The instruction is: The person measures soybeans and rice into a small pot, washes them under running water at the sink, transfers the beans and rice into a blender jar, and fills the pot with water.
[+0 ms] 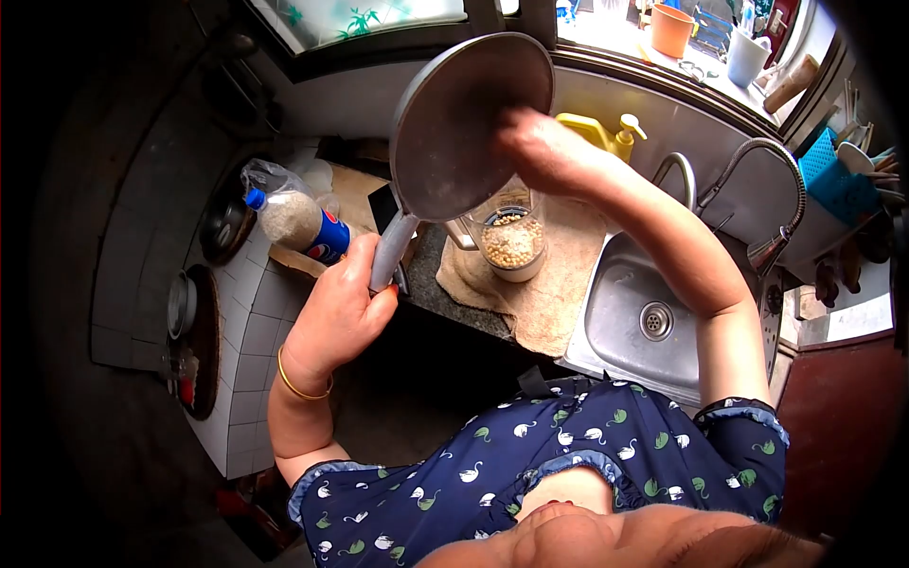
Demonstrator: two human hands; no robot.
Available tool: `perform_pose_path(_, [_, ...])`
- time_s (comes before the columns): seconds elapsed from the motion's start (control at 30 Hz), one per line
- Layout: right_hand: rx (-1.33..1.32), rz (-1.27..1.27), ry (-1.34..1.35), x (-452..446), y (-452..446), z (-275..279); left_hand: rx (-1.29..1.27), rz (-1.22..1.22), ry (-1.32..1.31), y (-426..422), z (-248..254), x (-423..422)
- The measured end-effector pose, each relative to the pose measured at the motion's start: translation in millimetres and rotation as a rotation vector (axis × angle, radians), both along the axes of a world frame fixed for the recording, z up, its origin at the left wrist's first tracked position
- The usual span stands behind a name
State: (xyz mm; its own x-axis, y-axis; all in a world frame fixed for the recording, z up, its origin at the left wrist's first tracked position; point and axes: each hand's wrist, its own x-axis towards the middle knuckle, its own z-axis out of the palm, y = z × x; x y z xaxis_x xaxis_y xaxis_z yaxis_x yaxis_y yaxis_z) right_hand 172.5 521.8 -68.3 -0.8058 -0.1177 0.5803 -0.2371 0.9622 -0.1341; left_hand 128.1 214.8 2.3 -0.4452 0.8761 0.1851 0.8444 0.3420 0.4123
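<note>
My left hand (343, 308) is wrapped round the grey handle of a pan (445, 123), which is raised and tilted so its inner surface faces me. Inside the pan's bowl, near its right side, is my right hand (532, 142); its fingers are blurred and in shadow, so I cannot tell their shape. Just below the pan's lower rim stands a clear jug (507, 204) with a white handle. Pale yellow beans (512, 244) fill its lower part. The jug rests on a tan cloth (568, 284), partly covered by the pan.
A steel sink (615, 308) with a spring-neck faucet (800, 180) lies to the right. Behind my right forearm is a yellow pump bottle (620, 137). On the left, a plastic bottle with a blue cap (295, 222) holds pale grains. A blue utensil basket (833, 170) hangs at the far right.
</note>
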Motion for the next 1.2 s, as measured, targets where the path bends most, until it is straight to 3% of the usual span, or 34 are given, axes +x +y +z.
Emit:
perform_pose_path(0.07, [0.063,-0.109,0.249,-12,5,4,0.003,-0.002,0.014,1,-1,0])
perform_pose_path(0.2, [0.201,-0.117,0.114,-20,0,-13,0.016,-0.003,0.044,0,-3,-1])
perform_pose_path(0.23, [0.235,-0.095,-0.023,-19,-5,-17,0.016,0.000,0.043,0,-3,-1])
perform_pose_path(0.37, [-0.121,0.146,-0.178,10,-32,-26,0.013,0.001,0.012,1,-2,-2])
perform_pose_path(0.4, [-0.149,0.213,-0.344,9,-33,-25,0.013,0.002,0.016,0,-3,-3])
perform_pose_path(0.5, [-0.144,0.079,-0.261,10,-36,-12,-0.002,0.015,0.014,0,-3,-2])
perform_pose_path(0.57, [-0.157,0.107,0.101,-10,-26,-26,0.001,0.018,0.015,0,-3,0])
perform_pose_path(0.73, [-0.144,0.200,-0.100,6,-29,-28,0.014,0.035,0.008,0,-4,-2])
perform_pose_path(0.83, [-0.136,0.211,-0.382,13,-27,-7,0.027,0.029,-0.004,0,-4,0])
perform_pose_path(1.0, [-0.145,0.040,0.295,-19,-23,-6,0.008,0.022,-0.005,1,-1,4])
perform_pose_path(1.1, [-0.046,0.177,0.353,-31,-22,-16,0.025,0.013,0.009,0,-3,3])
perform_pose_path(1.2, [-0.059,0.136,-0.065,-13,-26,-21,0.040,0.022,0.032,-1,-6,2])
